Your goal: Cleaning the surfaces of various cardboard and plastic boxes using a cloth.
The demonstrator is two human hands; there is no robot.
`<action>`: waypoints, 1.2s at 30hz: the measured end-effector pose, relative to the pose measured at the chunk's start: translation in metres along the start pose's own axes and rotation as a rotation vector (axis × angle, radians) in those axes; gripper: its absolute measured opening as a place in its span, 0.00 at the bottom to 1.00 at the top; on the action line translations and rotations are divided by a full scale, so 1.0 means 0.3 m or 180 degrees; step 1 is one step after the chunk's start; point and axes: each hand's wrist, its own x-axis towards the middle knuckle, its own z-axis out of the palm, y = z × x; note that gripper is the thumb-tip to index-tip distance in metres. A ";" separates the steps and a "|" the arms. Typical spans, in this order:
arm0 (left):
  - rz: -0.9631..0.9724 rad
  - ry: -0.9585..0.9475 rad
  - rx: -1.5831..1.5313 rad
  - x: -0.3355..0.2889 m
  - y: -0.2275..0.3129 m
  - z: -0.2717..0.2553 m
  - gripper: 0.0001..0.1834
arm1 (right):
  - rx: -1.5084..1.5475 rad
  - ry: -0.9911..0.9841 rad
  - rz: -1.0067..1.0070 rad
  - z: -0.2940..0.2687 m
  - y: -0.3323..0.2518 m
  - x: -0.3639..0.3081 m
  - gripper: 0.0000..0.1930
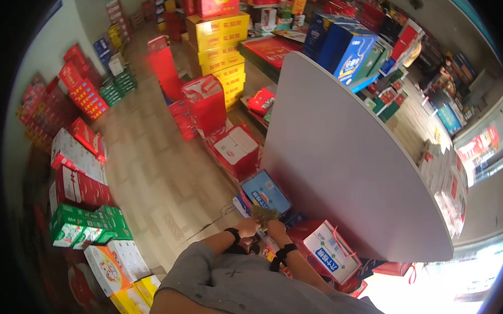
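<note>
My left hand (247,227) and my right hand (277,232) are close together in front of my body, fingers closed. Between them is a crumpled olive-green cloth (263,213), pinched from both sides. Each wrist wears a dark band. Just beyond the cloth is a light blue carton (267,191) with a white label. Right of my right forearm stands a red and white gift box (331,251) with a red cord handle. The fingertips are small and partly hidden by the cloth.
A large grey panel (345,153) rises on my right. Red boxes (236,148) and stacked yellow cartons (220,53) stand ahead. Red, green (76,225) and orange boxes (112,267) line the left, beside the wood-look floor (146,160). Stacked white packages (443,183) lie beyond the panel.
</note>
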 end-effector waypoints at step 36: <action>-0.1951 0.1858 -0.1286 -1.124 -0.849 -0.828 0.12 | 0.0936 -0.0898 -0.2440 -0.446 -1.356 0.849 0.18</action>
